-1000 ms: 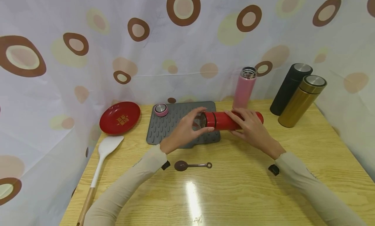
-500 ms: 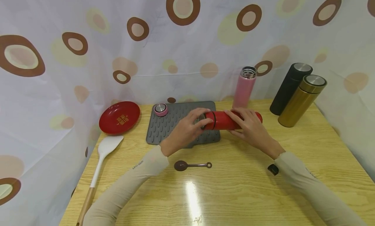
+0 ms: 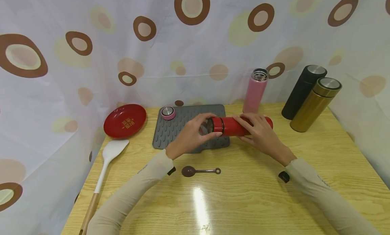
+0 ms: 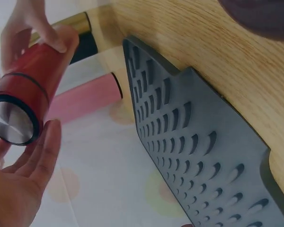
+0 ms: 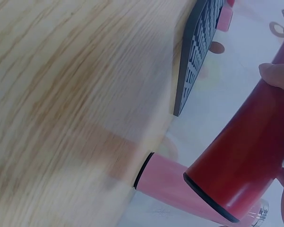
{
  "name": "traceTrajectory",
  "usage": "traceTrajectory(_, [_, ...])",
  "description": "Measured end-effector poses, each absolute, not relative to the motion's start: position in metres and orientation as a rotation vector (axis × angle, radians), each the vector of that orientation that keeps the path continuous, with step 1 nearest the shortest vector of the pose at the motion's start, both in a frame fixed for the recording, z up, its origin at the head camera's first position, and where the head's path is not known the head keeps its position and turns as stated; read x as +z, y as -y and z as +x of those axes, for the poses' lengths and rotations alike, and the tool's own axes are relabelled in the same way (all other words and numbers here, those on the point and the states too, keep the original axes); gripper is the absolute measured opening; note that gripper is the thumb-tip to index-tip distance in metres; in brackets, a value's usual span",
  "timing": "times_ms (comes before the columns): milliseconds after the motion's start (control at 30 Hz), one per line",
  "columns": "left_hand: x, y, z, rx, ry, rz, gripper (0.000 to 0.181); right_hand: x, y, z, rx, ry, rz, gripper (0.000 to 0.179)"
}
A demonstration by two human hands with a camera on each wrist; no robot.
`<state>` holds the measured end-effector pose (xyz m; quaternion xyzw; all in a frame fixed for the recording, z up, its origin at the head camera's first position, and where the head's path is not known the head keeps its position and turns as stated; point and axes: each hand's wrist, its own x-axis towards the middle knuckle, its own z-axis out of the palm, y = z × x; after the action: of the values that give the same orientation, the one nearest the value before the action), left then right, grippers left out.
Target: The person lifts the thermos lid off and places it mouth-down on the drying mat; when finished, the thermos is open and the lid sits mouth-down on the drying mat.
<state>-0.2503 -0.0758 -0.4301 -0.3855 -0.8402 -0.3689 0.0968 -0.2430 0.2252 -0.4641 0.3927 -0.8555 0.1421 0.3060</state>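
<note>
A red thermos flask lies sideways in the air above the grey mat, its lid end to the left. My left hand holds the lid at its rim, thumb on the near side and fingers on the far side. In the left wrist view the lid's silver top faces the camera, and it sits against the flask body. My right hand grips the body near the base, thumb showing on the red wall in the right wrist view.
A grey ridged mat bears a pink lid. Behind stands a lidless pink flask; black and gold flasks stand right. Red plate and white spatula lie left, a brown spoon in front.
My left fingers closed further round the lid half a second ago, and now the hand has turned back to a wider grasp. The flask and right hand have barely moved.
</note>
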Motion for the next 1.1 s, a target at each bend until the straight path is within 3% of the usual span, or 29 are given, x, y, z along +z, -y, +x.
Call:
traceTrajectory(233, [-0.437,0.077,-0.252,-0.797,2.467,-1.222,0.094,-0.463,-0.225,-0.242,0.396,2.27,1.02,0.094])
traceTrajectory(533, [-0.441,0.076,-0.254,-0.657,2.24,-1.36,0.076,-0.462,-0.225,-0.243,0.412,2.276,1.025,0.095])
traceTrajectory(867, [-0.438,0.076,-0.254,-0.978,2.289,-1.32,0.067,-0.463,-0.225,-0.244,0.436,2.275,1.027,0.094])
traceTrajectory(1100, [-0.436,0.073,-0.251,-1.255,2.417,-1.18,0.07,-0.464,-0.226,-0.244,0.432,2.279,1.02,0.094])
